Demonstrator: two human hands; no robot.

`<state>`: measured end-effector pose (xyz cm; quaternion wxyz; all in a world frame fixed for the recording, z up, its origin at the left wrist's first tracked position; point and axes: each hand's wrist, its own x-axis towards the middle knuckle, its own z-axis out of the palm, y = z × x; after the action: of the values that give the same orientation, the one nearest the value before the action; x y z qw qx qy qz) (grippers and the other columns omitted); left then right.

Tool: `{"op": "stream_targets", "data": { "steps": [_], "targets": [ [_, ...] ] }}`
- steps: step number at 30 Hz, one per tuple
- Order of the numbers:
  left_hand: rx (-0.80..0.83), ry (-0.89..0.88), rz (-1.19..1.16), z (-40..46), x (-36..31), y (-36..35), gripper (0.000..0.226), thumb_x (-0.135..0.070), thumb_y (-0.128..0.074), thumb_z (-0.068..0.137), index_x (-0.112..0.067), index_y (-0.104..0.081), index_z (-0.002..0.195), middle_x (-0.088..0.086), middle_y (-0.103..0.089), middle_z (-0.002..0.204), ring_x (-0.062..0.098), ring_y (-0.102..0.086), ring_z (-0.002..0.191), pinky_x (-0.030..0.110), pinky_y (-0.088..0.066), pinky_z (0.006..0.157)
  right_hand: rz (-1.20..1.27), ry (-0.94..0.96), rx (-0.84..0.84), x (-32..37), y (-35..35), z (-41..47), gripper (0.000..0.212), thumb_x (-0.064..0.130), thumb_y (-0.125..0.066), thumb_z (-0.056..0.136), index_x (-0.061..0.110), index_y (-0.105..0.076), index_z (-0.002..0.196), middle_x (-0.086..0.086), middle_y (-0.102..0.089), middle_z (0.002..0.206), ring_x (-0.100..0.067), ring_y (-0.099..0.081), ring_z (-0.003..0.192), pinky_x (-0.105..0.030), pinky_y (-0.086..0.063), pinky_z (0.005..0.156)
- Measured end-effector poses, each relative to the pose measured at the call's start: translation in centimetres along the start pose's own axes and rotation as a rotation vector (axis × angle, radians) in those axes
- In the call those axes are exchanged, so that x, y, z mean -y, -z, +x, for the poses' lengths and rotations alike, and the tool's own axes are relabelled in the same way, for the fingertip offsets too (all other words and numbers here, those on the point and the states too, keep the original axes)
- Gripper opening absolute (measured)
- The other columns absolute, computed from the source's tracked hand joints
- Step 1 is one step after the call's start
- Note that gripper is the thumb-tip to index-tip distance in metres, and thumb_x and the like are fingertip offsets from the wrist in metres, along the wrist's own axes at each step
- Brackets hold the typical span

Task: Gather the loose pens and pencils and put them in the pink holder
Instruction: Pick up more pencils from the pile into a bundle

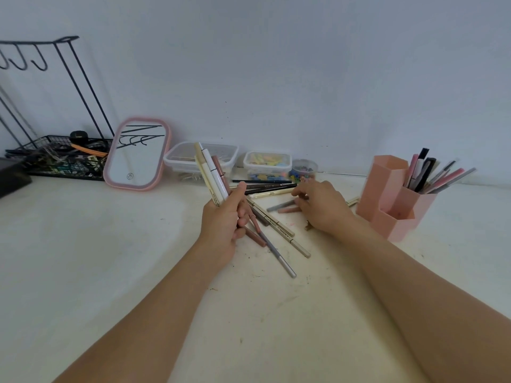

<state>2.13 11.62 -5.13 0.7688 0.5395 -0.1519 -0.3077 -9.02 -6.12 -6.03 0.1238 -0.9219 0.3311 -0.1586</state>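
My left hand (222, 221) grips a bundle of pens (211, 172), cream, white and brownish, tilted up and to the left. More loose pens and pencils (272, 221) lie scattered on the white table between my hands, among them a grey pencil (279, 257) and dark ones (265, 186) farther back. My right hand (320, 207) rests palm down on the table, its fingertips touching a grey pen (279, 207) and a pink one (287, 210). The pink holder (392, 194) stands to the right, with several pens (431, 175) upright in its rear compartment.
A pink-framed mirror (138, 154) leans against the wall at left, beside a black wire rack (55, 156) full of items. Clear plastic boxes (201, 158) (267, 164) and a small round tub (304, 168) line the wall behind the pens.
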Motion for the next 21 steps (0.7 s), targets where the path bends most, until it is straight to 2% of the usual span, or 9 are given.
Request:
{"op": "stream_targets", "data": {
  "steps": [5,7,10,12,14,16,19,21],
  "targets": [
    [0.038,-0.011,0.068,-0.1,0.2,0.0,0.026,-0.031,-0.070,0.094,-0.016,-0.052,0.083,-0.001,-0.043,0.056,0.009,-0.036,0.044,0.018,-0.023,0.033,0.025,-0.057,0.038,-0.5,1.1,0.3,0.019,0.017,-0.062,0.095,0.012,-0.080,0.094,-0.008,-0.075,0.100,-0.025,-0.065,0.098,-0.044,-0.055,0.086],
    [0.050,-0.017,0.081,-0.2,0.2,0.0,0.026,-0.032,-0.071,0.092,-0.016,-0.052,0.085,-0.002,-0.043,0.055,0.009,-0.035,0.044,0.018,-0.023,0.034,0.018,-0.058,0.026,-0.4,1.1,0.3,0.017,0.015,-0.064,0.093,0.014,-0.081,0.092,-0.005,-0.075,0.099,-0.023,-0.065,0.096,-0.041,-0.056,0.084],
    [0.054,-0.029,0.079,-0.2,0.3,-0.1,0.025,-0.031,-0.073,0.091,-0.016,-0.053,0.087,-0.003,-0.043,0.056,0.008,-0.035,0.044,0.018,-0.025,0.033,-0.015,-0.021,-0.029,-0.1,0.9,0.1,0.012,0.022,-0.065,0.094,0.023,-0.076,0.096,0.001,-0.070,0.104,-0.021,-0.060,0.100,-0.040,-0.052,0.085],
    [0.052,-0.037,0.072,-0.2,0.3,-0.2,0.025,-0.033,-0.073,0.090,-0.018,-0.054,0.084,-0.003,-0.042,0.057,0.008,-0.035,0.045,0.017,-0.026,0.033,0.057,0.015,-0.121,0.3,1.2,0.0,0.008,0.024,-0.063,0.096,0.023,-0.070,0.096,0.003,-0.070,0.100,-0.020,-0.061,0.093,-0.040,-0.052,0.082],
    [0.064,-0.045,0.053,-0.2,0.3,-0.1,0.028,-0.036,-0.075,0.086,-0.019,-0.054,0.082,-0.003,-0.042,0.057,0.008,-0.035,0.046,0.018,-0.026,0.033,0.315,0.033,-0.218,1.4,2.2,0.0,0.005,0.020,-0.063,0.097,0.017,-0.066,0.097,0.001,-0.070,0.093,-0.017,-0.062,0.082,-0.034,-0.053,0.076],
    [0.109,-0.053,0.032,-0.3,0.3,0.0,0.034,-0.040,-0.079,0.078,-0.017,-0.054,0.082,-0.003,-0.041,0.057,0.009,-0.035,0.046,0.018,-0.027,0.033,0.709,0.008,-0.204,3.5,3.5,-0.5,0.006,0.012,-0.060,0.099,0.009,-0.064,0.103,-0.005,-0.071,0.087,-0.016,-0.064,0.072,-0.029,-0.055,0.069],
    [0.194,-0.066,0.043,-0.3,0.7,-0.1,0.050,-0.047,-0.083,0.063,-0.014,-0.054,0.086,-0.003,-0.041,0.056,0.009,-0.035,0.045,0.019,-0.030,0.034,1.373,-0.083,0.090,6.7,4.2,-1.8,0.020,0.002,-0.051,0.103,0.000,-0.058,0.122,-0.012,-0.068,0.084,-0.018,-0.069,0.066,-0.029,-0.063,0.072],
    [0.240,-0.073,0.067,-0.3,0.9,-0.1,0.059,-0.049,-0.084,0.060,-0.010,-0.053,0.092,-0.003,-0.039,0.055,0.008,-0.034,0.041,0.022,-0.034,0.038,1.490,-0.107,0.197,7.5,4.0,-2.3,0.023,0.001,-0.050,0.103,-0.002,-0.059,0.124,-0.011,-0.068,0.085,-0.018,-0.072,0.072,-0.028,-0.063,0.075]
  ]
}}
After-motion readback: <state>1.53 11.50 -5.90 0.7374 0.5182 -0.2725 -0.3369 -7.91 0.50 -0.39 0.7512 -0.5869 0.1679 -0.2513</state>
